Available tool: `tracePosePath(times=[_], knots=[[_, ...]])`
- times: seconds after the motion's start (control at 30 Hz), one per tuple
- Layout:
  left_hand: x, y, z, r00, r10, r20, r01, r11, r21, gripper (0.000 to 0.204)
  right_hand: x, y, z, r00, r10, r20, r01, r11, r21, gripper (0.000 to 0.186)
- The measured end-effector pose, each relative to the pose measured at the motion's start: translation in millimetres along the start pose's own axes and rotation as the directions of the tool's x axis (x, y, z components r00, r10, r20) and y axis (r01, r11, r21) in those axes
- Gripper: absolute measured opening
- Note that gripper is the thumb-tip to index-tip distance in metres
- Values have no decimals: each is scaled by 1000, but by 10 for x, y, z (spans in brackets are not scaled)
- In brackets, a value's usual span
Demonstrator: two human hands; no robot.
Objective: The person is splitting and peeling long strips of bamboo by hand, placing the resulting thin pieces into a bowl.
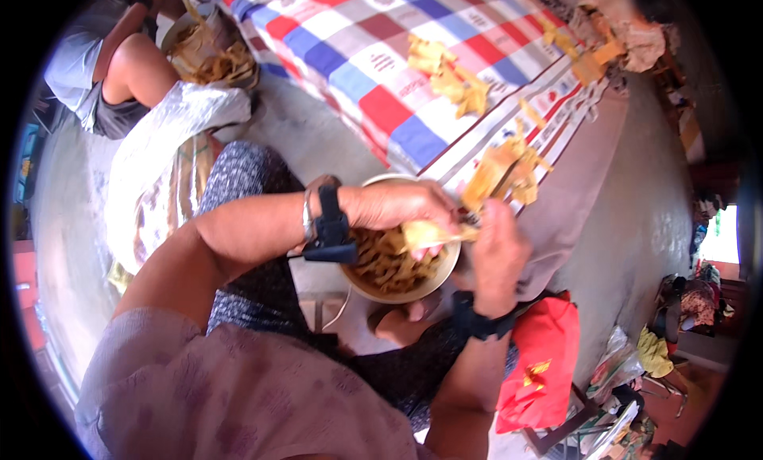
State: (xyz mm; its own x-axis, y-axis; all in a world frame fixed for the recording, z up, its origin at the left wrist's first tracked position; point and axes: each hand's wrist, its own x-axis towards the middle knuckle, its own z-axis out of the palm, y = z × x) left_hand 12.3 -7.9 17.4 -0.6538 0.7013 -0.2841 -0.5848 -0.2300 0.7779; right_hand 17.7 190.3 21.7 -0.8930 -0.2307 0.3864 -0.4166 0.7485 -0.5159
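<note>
Above a pale tub [447, 271] full of curled yellow-brown strips [387, 263], my left hand [401, 205] has its fingers closed around a thin yellowish piece [425, 233]. The right edge of that piece reaches toward my right hand [501, 253], which is slightly blurred. Its fingers are bent together near a small dark item [469, 219] between the hands, too unclear to name. Larger flat yellow-brown pieces [501, 174] lie just beyond my hands on the edge of a checked cloth [334, 82]. More such pieces [453, 78] rest farther back on it.
A clear plastic bag [159, 174] with brownish contents stands at my left. Behind it, another person's bare leg [139, 70] is beside a container [211, 58] of similar strips. A red bag [540, 364] lies by my right forearm. Clutter [628, 380] fills the lower right.
</note>
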Motion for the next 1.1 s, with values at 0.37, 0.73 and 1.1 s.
tracePosePath(times=[0.37, 0.73, 1.1], knots=[[-42, 248, -23, 968, 252, 4, -224, 852, 473, 15, -28, 167, -282, 980, 175, 90, -197, 881, 431, 29], [87, 189, 42, 919, 384, -90, -336, 881, 333, 7, -109, -145, -191, 935, 15, 355, -349, 227, 909, 22], [69, -28, 179, 712, 683, -159, 10, 217, 976, 33, -141, -2, 118, 845, 218, 488, -528, 482, 699, 48]])
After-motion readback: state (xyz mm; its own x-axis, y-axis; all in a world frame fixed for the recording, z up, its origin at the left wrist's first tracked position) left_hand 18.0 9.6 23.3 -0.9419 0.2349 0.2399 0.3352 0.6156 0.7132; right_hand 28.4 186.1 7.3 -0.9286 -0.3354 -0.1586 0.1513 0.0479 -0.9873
